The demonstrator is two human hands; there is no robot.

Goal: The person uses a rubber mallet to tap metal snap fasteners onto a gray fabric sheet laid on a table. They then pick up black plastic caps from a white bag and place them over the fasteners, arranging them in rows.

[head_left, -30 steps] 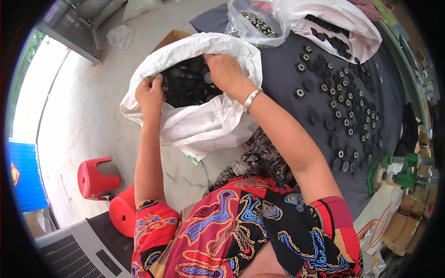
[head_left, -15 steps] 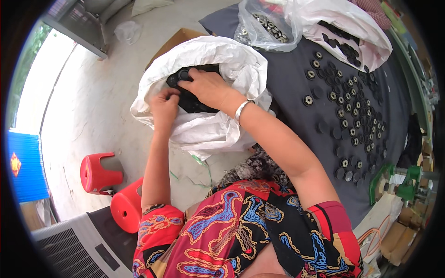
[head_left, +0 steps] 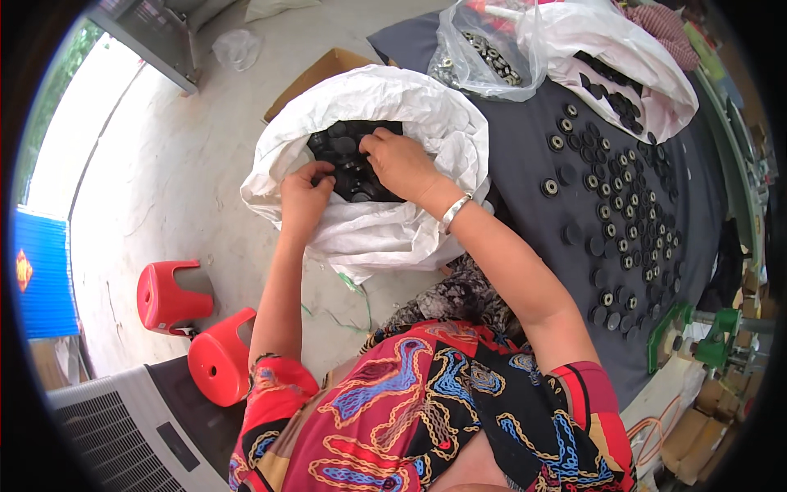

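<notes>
Both hands are inside the mouth of a white woven sack (head_left: 369, 238) that stands in front of me. Black round caps (head_left: 343, 146) fill its opening in a loose heap. At the left side of the opening, my left hand (head_left: 307, 197) has its fingers curled and the thumb against them; whatever they pinch is too small to make out. My right hand (head_left: 402, 166), with a silver bangle at the wrist, reaches over the heap from the right. Its fingers are bent together at the caps, and their tips hide what they hold.
On the dark cloth (head_left: 525, 135) to the right lie many black discs, several with metal bearings (head_left: 550, 188). Beyond are a clear bag of bearings (head_left: 496, 66) and another white sack (head_left: 607, 49). Red stools (head_left: 220, 365) stand at left; a green metal tool (head_left: 717, 340) is far right.
My right hand has moved right, away from the black round piece it was gripping, and more caps show. My left hand stays at the opening's left side. The view has shifted slightly.
</notes>
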